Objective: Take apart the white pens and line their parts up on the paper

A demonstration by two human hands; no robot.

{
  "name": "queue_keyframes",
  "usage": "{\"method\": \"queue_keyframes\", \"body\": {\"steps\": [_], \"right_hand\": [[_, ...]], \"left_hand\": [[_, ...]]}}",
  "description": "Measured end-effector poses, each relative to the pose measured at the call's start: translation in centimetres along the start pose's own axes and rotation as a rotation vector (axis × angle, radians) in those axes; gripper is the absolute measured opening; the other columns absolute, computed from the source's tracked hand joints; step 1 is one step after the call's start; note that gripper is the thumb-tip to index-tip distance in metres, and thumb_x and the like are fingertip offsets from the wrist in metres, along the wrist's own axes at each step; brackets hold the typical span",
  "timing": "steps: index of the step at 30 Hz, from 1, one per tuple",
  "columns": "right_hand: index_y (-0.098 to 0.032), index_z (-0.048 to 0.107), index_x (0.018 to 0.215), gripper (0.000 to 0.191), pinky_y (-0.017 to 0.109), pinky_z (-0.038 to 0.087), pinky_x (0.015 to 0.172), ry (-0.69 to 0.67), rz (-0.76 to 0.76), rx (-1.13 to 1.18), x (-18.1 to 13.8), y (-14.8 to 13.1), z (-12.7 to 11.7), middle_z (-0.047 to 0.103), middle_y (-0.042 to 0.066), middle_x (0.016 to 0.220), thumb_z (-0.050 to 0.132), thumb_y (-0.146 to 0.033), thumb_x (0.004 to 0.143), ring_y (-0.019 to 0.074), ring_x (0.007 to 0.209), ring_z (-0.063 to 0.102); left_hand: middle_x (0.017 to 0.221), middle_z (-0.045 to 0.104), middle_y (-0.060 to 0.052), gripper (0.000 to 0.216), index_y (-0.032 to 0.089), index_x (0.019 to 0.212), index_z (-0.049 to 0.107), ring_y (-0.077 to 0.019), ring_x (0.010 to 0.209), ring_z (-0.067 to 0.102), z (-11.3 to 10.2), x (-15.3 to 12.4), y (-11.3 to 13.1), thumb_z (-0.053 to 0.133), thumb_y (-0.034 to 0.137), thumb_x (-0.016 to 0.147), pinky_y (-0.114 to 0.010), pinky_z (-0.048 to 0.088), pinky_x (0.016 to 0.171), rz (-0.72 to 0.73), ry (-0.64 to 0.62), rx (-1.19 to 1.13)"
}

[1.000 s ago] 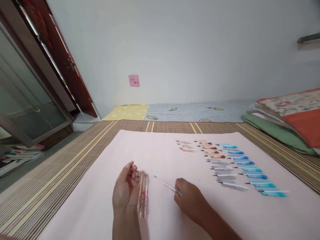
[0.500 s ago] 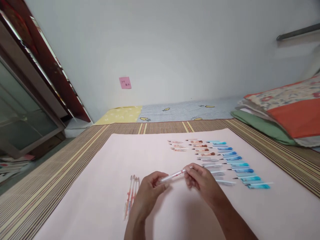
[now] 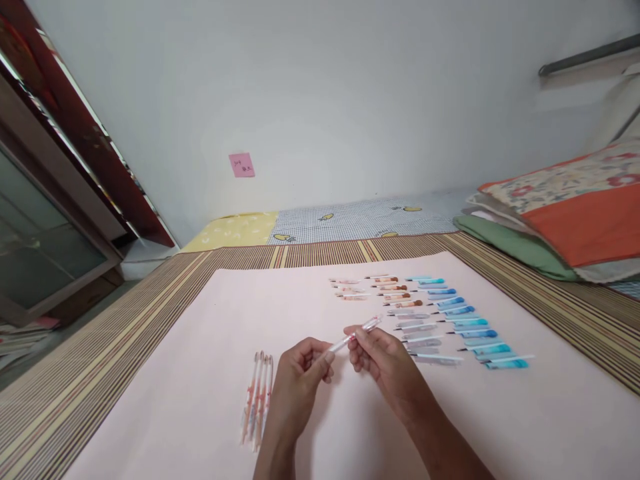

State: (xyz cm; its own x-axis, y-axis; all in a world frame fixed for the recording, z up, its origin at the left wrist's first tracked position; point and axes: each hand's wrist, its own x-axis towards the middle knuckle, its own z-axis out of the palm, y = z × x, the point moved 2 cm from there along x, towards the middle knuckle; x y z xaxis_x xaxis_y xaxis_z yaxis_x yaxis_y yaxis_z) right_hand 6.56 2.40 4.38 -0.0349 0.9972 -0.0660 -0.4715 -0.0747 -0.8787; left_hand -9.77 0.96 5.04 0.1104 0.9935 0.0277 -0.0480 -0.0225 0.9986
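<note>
While two hands hold one pen, four pens lie bunched leftward.

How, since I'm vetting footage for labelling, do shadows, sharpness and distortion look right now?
In the head view, a soft shadow lies on the pale pink sheet below the left hand and right hand; in the head view, the patterned pen they hold is soft in fine detail; in the head view, writing on the pink sticky note is hard to read; in the head view, the reddish door leans steeply, probably lens distortion.
</note>
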Motion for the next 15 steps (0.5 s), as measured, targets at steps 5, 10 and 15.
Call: {"method": "queue_keyframes", "body": {"steps": [5, 10, 15], "right_hand": [[-0.015, 0.074, 0.084, 0.044, 0.028, 0.043, 0.057, 0.022, -0.061, -0.07, 0.39, 0.48, -0.03, 0.063, 0.002, 0.063, 0.086, -0.054, 0.066, 0.0134, 0.058, 0.055], [-0.016, 0.073, 0.085, 0.036, 0.028, 0.042, 0.058, 0.016, -0.188, -0.182, -0.06, 0.08, -0.03, 0.058, -0.001, 0.058, 0.079, -0.051, 0.076, 0.0127, 0.057, 0.051], [-0.017, 0.073, 0.093, 0.032, 0.027, 0.042, 0.06, -0.035, -0.225, -0.248, -0.37, -0.44, -0.07, 0.058, -0.002, 0.059, 0.075, -0.048, 0.082, 0.0128, 0.059, 0.051]], "left_hand": [[0.068, 0.062, -0.001, 0.023, 0.016, 0.089, 0.073, -0.0136, 0.063, 0.053, 0.45, -0.09, 0.55, 0.075, 0.038, 0.082, -0.025, 0.042, 0.063, 0.031, 0.042, 0.021], [0.054, 0.052, 0.003, 0.035, 0.016, 0.08, 0.069, -0.0105, 0.049, 0.044, 0.74, -0.33, 0.61, 0.066, 0.05, 0.088, -0.023, 0.033, 0.05, 0.019, 0.05, 0.054], [0.041, 0.044, 0.005, 0.052, 0.014, 0.081, 0.069, -0.0092, 0.037, 0.036, 1.04, -0.32, 0.52, 0.048, 0.06, 0.095, -0.024, 0.027, 0.043, -0.035, 0.085, 0.003]]}}
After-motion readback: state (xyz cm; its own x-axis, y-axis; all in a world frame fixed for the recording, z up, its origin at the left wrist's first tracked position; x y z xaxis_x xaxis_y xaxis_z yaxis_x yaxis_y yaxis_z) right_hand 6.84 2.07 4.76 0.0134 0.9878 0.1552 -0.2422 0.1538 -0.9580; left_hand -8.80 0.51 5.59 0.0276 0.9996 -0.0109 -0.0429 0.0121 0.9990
